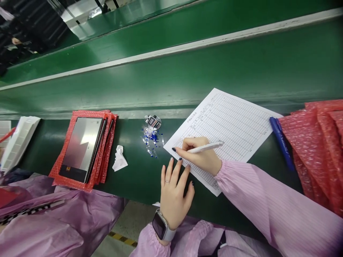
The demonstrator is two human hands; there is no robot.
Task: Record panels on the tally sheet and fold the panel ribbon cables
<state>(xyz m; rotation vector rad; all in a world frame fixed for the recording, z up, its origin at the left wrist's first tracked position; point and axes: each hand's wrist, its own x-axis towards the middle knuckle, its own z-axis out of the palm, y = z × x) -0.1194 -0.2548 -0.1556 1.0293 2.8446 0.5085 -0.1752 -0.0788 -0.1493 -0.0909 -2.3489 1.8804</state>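
Green worktop (139, 178) surfacing ran across the station, with a pale rail (166, 53) beyond its rear edge. A printed grid form (238, 121) lay right of centre, set at an angle, one corner crossing the rear edge and another pointing toward the near edge. The right hand (205, 157) rested on the form, thumb and fingers pinched around a white pen (207, 146); the pen tip was hidden. The left hand (175, 200) lay back-up by the near edge, fingers spread and grasping nothing, fingertips at the form's margin. Blue-tipped clear tabs (151, 137) and a shiny metal part (153, 122) lay left of the form. Toward the left end were a crumpled tissue (119, 159) and display panels (83, 142) on red bubble-wrap bags (60, 164). A blue marker (282, 144) lay against the form's right corner, beside a red bubble-wrap pile (318, 142).

Caution: light fingertip contact could have let the form rotate under pen pressure, misplacing an entry; sleeve (241, 178) drag could have shifted it. A leftward hand sweep could have scattered the tabs.
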